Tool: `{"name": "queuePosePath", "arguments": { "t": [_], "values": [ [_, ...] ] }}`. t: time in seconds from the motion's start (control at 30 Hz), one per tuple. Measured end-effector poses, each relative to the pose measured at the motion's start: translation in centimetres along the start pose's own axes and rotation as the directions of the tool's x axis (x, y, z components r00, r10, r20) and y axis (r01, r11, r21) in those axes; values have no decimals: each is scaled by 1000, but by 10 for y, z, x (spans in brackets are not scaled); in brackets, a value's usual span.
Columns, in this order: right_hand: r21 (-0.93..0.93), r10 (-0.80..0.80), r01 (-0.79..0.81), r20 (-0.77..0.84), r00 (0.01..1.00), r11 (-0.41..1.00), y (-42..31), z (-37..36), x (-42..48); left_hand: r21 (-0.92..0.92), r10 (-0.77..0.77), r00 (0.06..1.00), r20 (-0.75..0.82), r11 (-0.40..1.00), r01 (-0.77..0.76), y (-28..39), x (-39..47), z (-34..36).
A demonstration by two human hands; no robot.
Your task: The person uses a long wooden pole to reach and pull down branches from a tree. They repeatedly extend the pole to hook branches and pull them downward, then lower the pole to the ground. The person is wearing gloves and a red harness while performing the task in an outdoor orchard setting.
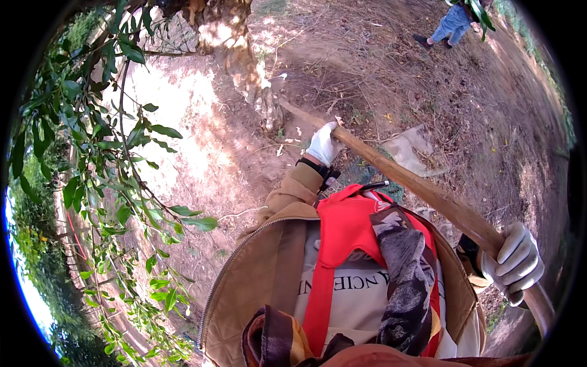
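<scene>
A long wooden pole (pixel 412 186) runs diagonally across the view, from near the tree's base down to the lower right. Around its upper part is my left hand (pixel 323 143), in a pale work glove. My right hand (pixel 516 264), also gloved, grips the pole near its lower end, at the right of the view. The pole's far end reaches close to a tree trunk (pixel 234 59) with patchy, peeling bark; whether a tool head sits there cannot be told. Both arms wear brown jacket sleeves, with a dark band at each wrist.
Leafy branches (pixel 133 137) hang at the left. Dry ground with twigs and fallen leaves surrounds the trunk. A torn pale sheet (pixel 410 149) lies beyond the pole. Another person (pixel 451 27) in blue trousers stands at the upper right, partly behind leaves.
</scene>
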State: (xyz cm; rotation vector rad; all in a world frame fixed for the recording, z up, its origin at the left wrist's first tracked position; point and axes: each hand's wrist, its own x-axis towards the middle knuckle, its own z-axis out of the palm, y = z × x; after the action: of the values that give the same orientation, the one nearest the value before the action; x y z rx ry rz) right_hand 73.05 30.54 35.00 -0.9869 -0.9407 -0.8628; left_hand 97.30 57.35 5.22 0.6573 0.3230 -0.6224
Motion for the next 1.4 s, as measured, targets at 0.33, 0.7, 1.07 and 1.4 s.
{"name": "queuePosePath", "arguments": {
  "t": [0.33,0.7,1.07,1.4],
  "values": [
    [-4,124,-125,-44,991,992,4,-8,-6,34,-160,978,-137,985,166,-19,12,-27],
    [-15,210,-236,-405,890,972,42,19,4,212,-44,967,-250,972,99,11,15,-69],
    [80,240,-233,-522,819,969,5,-27,8,263,21,986,-168,965,24,23,-33,-14],
    [46,286,-297,-442,850,954,21,-11,9,155,-68,978,-198,983,100,1,-17,-33]
  ]
}}
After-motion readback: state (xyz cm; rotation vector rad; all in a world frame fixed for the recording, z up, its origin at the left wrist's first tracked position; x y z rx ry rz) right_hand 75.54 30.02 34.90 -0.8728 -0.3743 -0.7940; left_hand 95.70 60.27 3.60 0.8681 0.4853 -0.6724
